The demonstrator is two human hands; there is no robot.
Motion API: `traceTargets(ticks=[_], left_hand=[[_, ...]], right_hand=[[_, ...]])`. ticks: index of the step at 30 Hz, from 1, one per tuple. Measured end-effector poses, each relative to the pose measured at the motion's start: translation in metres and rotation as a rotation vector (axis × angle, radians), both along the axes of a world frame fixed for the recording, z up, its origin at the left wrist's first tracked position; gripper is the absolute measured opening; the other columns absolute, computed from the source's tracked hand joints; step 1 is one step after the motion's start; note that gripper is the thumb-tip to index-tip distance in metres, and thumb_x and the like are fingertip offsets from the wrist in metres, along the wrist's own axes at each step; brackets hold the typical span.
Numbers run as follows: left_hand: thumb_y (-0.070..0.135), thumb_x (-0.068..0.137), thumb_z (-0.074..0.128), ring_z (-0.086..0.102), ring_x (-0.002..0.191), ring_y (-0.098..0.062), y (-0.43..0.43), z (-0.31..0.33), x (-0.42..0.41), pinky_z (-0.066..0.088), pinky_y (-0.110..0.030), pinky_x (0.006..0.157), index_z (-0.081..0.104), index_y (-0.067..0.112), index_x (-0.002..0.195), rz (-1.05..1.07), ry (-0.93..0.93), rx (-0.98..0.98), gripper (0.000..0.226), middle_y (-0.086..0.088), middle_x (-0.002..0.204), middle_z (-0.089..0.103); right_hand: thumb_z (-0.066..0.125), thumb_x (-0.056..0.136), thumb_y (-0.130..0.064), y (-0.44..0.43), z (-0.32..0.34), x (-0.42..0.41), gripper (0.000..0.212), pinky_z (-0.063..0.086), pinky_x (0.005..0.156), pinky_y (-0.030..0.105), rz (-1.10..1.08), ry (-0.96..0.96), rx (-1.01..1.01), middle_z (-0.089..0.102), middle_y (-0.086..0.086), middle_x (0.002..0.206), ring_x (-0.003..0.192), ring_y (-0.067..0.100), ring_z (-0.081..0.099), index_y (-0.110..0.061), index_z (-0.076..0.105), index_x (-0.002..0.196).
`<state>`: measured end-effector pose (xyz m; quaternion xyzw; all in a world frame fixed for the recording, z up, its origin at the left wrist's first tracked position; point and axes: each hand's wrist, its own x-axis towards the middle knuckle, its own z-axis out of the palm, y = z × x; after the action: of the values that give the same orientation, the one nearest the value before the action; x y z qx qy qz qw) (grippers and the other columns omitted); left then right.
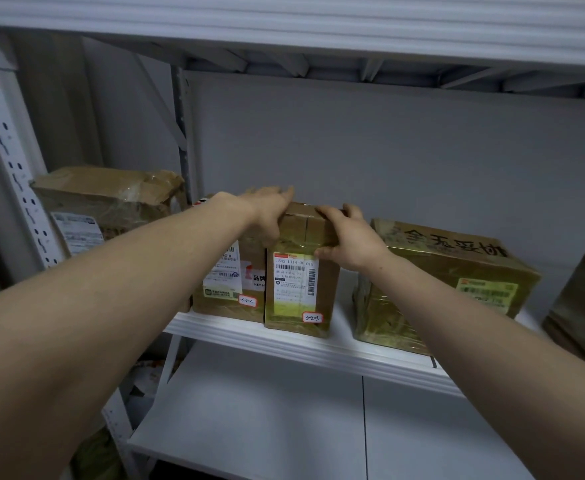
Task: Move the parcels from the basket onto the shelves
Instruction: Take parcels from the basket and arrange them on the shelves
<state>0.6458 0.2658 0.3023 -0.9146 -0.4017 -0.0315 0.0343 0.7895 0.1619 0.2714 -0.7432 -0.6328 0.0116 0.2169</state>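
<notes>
Together our left hand (pixel 269 213) and right hand (pixel 349 240) clasp the tall brown cardboard parcel (pixel 299 296) at the front edge of the white shelf (pixel 322 346); our forearm partly hides the neighbouring labelled box (pixel 227 292).

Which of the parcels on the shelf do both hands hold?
The narrow upright parcel tagged 3-2-3, between the 3-2-2 parcel and the wide parcel; the left hand and right hand grip its top.

Grey wall (pixel 388 150), white metal shelves (pixel 284 344), dim light
</notes>
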Motion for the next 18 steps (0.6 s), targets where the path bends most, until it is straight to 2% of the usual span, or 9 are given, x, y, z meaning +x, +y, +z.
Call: traceTargets(ticks=[3,5,8,15,18], left_hand=[[0.009,0.081,0.066,0.038,0.132,-0.031,0.005,-0.002,-0.014,0.033,-0.043,0.111,0.006,0.014,0.152,0.093,0.025,-0.040,0.094,-0.011,0.145,0.037],[0.003,0.084,0.062,0.047,0.124,-0.028,0.003,-0.005,-0.021,0.041,-0.039,0.104,0.022,0.012,0.148,0.101,0.027,-0.085,0.075,-0.010,0.139,0.046],[0.003,0.088,0.057,0.051,0.118,-0.025,0.001,-0.009,-0.026,0.042,-0.034,0.098,0.041,0.013,0.138,0.058,0.016,-0.062,0.054,-0.008,0.130,0.054],[0.003,0.088,0.057,0.053,0.116,-0.024,0.004,-0.010,-0.034,0.041,-0.033,0.094,0.047,0.014,0.133,0.012,-0.012,-0.027,0.047,-0.008,0.128,0.056],[0.002,0.087,0.058,0.053,0.116,-0.024,0.006,-0.012,-0.035,0.043,-0.034,0.096,0.046,0.016,0.134,0.010,-0.023,-0.022,0.050,-0.007,0.129,0.056]], right_hand=[[0.071,0.085,-0.023,-0.001,0.002,0.000,0.077,0.041,0.104,0.039,0.006,-0.014,-0.007,0.021,0.012,0.151,0.130,0.033,0.043,-0.029,0.027,0.148],[0.069,0.086,-0.022,-0.001,0.003,-0.001,0.075,0.041,0.104,0.039,0.004,-0.010,-0.013,0.021,0.012,0.150,0.129,0.033,0.043,-0.028,0.027,0.148],[0.067,0.088,-0.021,-0.001,0.002,-0.002,0.074,0.040,0.104,0.039,-0.003,-0.021,-0.017,0.019,0.013,0.152,0.130,0.034,0.043,-0.027,0.025,0.149],[0.066,0.089,-0.020,0.002,0.002,-0.006,0.075,0.038,0.106,0.040,-0.002,-0.019,-0.033,0.016,0.014,0.153,0.132,0.035,0.040,-0.026,0.022,0.150],[0.071,0.084,-0.028,0.002,0.001,-0.007,0.084,0.038,0.107,0.044,-0.030,-0.019,-0.045,0.011,0.012,0.155,0.138,0.034,0.032,-0.029,0.019,0.150]])
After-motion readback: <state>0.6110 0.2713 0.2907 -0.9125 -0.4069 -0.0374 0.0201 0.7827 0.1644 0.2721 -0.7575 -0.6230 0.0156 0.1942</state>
